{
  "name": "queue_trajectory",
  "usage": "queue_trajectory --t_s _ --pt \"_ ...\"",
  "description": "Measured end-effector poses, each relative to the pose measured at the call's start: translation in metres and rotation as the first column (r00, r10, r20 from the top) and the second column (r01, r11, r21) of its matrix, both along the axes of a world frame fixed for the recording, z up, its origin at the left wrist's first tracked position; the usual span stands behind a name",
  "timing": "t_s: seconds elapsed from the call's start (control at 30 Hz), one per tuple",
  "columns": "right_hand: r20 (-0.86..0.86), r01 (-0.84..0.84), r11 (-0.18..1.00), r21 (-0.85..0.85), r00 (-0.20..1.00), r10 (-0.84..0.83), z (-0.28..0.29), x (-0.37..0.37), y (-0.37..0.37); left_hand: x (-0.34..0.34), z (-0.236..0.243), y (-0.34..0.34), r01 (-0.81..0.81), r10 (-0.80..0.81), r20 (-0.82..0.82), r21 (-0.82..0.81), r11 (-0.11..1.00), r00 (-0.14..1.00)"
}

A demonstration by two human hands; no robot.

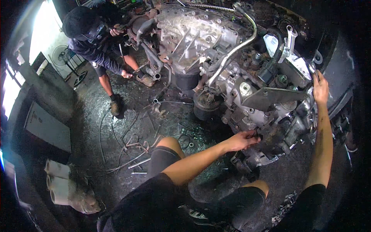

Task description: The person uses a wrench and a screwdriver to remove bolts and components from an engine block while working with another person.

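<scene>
A large, greasy engine (201, 33) fills the upper right. My left hand (242, 140) is at its lower near side, fingers curled in a pinch by a small dark part whose kind I cannot make out. Farther right, my right hand (320, 89) is raised at the engine's right end. Its fingers are closed round a shiny metal hand tool (312, 68), mostly hidden by the hand. Between my hands lies a flat, dark metal bracket (270, 98). A combination wrench (291, 38) rests on top of the engine.
A co-worker (92, 46) crouches at the engine's far left side. Cables, metal pipes and loose tools (140, 163) lie on the wet, oily floor (91, 116). White rolls (60, 183) stand at lower left, a fan (62, 56) behind. Two black oil filters (206, 108) hang from the engine.
</scene>
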State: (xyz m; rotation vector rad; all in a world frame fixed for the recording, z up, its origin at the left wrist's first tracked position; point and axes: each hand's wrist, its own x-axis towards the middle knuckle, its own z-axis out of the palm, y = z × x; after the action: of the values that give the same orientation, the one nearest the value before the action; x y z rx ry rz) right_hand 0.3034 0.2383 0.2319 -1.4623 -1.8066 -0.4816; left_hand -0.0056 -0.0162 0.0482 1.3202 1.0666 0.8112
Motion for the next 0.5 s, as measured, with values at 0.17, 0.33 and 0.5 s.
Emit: queue_trajectory --t_s 0.17,0.33,0.5 --pt "-0.056 -0.04 0.999 -0.013 0.998 0.039 -0.001 -0.006 -0.002 -0.007 -0.032 0.014 0.078 -0.069 -0.047 0.235 0.969 0.996" --pt "-0.022 0.004 1.0 -0.008 1.0 -0.005 0.005 -0.006 -0.011 -0.005 -0.004 0.012 0.092 -0.106 -0.086 -0.151 0.984 0.991" --pt "-0.034 -0.025 1.0 -0.001 0.999 0.025 0.006 -0.017 -0.021 -0.004 -0.021 0.01 0.078 -0.086 0.1 0.081 0.994 0.991"
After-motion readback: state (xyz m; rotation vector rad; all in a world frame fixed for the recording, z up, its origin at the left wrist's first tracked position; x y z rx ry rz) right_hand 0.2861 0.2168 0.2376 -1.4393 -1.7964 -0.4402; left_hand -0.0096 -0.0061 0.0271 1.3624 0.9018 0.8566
